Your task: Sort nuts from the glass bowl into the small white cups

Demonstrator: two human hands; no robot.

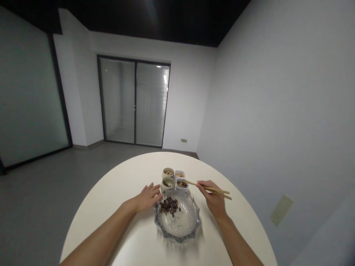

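My right hand (213, 197) grips a pair of wooden chopsticks (219, 191). Their tips reach the near right white square dish (182, 188), which holds small dark and pale pieces. With fingers spread, my left hand (149, 195) rests at the left rim of a scalloped glass bowl (180, 235). Dark brown beans or nuts (168, 206) are heaped in the bowl's far left part. Just behind it, a greenish round cup (164, 188) holds a few pieces. Whether anything is pinched between the chopstick tips is too small to tell.
A second greenish cup (164, 176) and another white dish (183, 172), both with pale pieces, stand behind the nearer pair. All are on a round white table (111, 199). A white wall (277, 111) runs along the right, and glass doors (134, 103) are at the back.
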